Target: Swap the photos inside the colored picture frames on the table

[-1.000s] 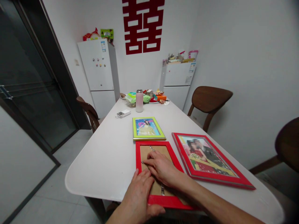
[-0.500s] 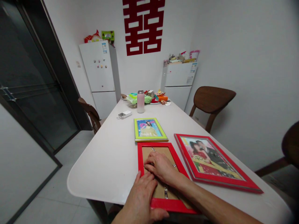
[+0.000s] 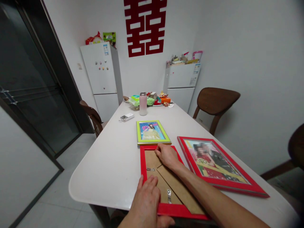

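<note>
- With the right hand (image 3: 167, 155) curled at the far end of the brown backing board (image 3: 150, 158), best work gently, sparing the metal clips (image 3: 169, 197); cannot tell whether pinching anything.
- Reaching diagonally across the board from the near right.
- With the left hand (image 3: 146, 198) laid open near-left, best steady the red picture frame (image 3: 142, 158), lying back side up on the white table (image 3: 102, 177), just short of the lime-green photo frame (image 3: 152, 131).

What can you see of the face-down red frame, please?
The red frame lies flat, back up, on the white table, at the near edge. Its brown backing board looks like fibreboard, marked by a dark slanting line; two metal clips show. The left hand rests on its near left corner; the right hand bends over its far end.
</note>
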The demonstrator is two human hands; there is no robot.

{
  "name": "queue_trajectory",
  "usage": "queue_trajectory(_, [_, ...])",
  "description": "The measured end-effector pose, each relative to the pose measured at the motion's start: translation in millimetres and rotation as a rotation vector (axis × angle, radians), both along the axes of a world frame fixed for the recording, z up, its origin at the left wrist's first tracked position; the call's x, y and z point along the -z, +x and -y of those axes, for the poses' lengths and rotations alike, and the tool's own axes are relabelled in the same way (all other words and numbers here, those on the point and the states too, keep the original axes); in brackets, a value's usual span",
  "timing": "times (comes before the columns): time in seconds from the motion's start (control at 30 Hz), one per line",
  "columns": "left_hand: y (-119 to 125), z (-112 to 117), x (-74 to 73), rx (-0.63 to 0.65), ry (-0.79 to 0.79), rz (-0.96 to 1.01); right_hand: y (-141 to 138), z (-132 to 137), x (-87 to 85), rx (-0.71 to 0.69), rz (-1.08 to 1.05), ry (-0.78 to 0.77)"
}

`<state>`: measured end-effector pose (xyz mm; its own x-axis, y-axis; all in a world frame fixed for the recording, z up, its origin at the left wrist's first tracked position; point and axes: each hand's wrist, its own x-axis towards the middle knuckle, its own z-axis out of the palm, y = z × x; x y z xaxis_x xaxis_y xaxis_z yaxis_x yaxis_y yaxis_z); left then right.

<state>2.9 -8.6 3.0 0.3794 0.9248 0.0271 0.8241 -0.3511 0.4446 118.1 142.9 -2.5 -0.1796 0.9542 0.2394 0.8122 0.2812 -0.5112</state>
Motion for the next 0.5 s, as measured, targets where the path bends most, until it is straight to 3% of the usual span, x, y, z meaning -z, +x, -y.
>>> queue_trajectory(0.17, [4, 0, 11.1, 0.057, 0.122, 0.040, 35, 10, -12.7, -0.071, -0.162, 0.028])
queue_trajectory(0.27, [-2, 3, 5.1, 0.105, 0.243, 0.149, 66, 31, -16.5, 0.062, -0.524, -0.054])
queue_trajectory(0.37, [0, 8, -4.3, 0.090, 0.372, 0.411, 73, 67, -13.6, 0.117, -1.106, -0.309])
queue_trajectory(0.43, [11, 11, -5.0, 0.041, 0.380, 0.680, 60, 94, -10.2, 0.029, -1.200, -0.373])
queue_trajectory(0.5, [29, 14, -0.1, -0.018, 0.324, 0.948, 40, 115, -8.1, -0.138, -1.364, -0.581])
